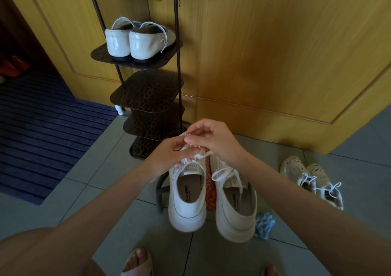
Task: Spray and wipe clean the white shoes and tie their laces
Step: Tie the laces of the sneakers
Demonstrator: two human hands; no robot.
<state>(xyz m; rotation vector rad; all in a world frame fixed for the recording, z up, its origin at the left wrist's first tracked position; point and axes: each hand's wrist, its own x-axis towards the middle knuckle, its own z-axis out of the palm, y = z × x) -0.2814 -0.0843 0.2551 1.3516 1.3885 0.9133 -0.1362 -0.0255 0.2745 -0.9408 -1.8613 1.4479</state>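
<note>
Pinching flat white shoelace (184, 135) between fingers of left hand (169, 157) and right hand (213, 140), lifted above white canvas sneaker (187, 203) for knotting. Perched along left edge of red-patterned stool (209, 182), likely for reach, beside bow-tied twin (234, 212).

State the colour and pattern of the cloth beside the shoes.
Blue with white wavy stripes, seen on the cloth in the head view.

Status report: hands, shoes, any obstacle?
Tying: left hand and right hand pinch the lace of the left shoe. The right shoe shows a bow. A blue cloth lies beside it, blocking nothing.
</note>
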